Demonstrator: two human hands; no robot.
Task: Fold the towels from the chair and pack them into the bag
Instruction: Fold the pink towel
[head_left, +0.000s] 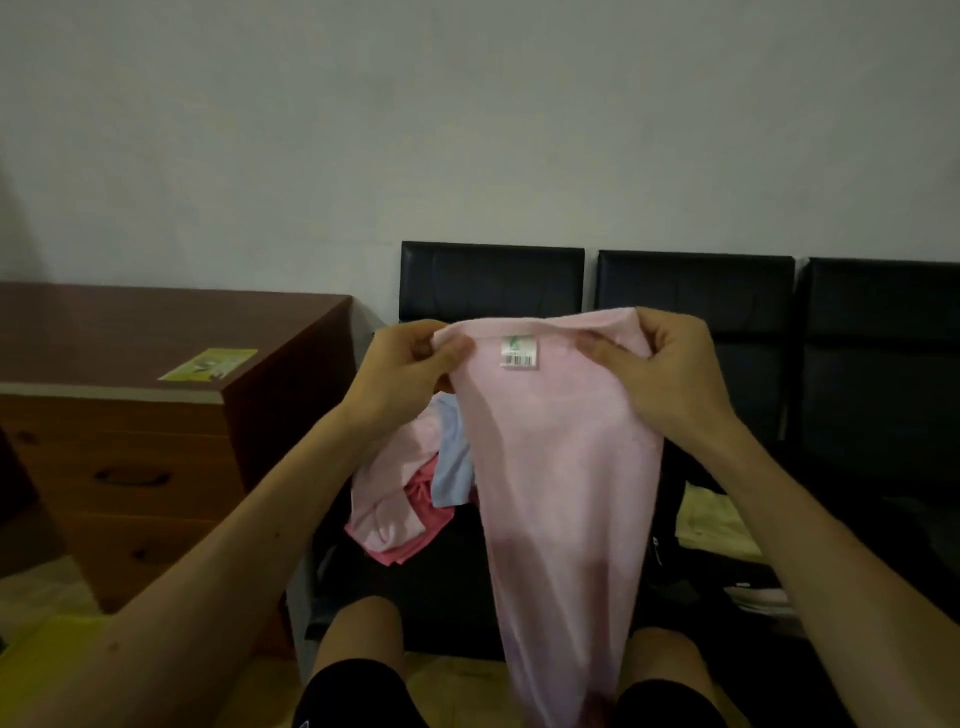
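Observation:
A pale pink towel hangs in front of me, with a small white barcode label near its top edge. My left hand pinches its upper left corner and my right hand pinches the upper right corner, holding it up so it drapes down between my knees. Behind it, a heap of towels in pale pink, deep pink and light blue lies on the black chair seat. A dark bag sits to the right of the hanging towel, mostly hidden, with a pale yellow towel beside or in it.
Three black padded chairs stand in a row against the grey wall. A brown wooden drawer cabinet with a green leaflet on top stands to the left. My knees in black shorts are at the bottom edge.

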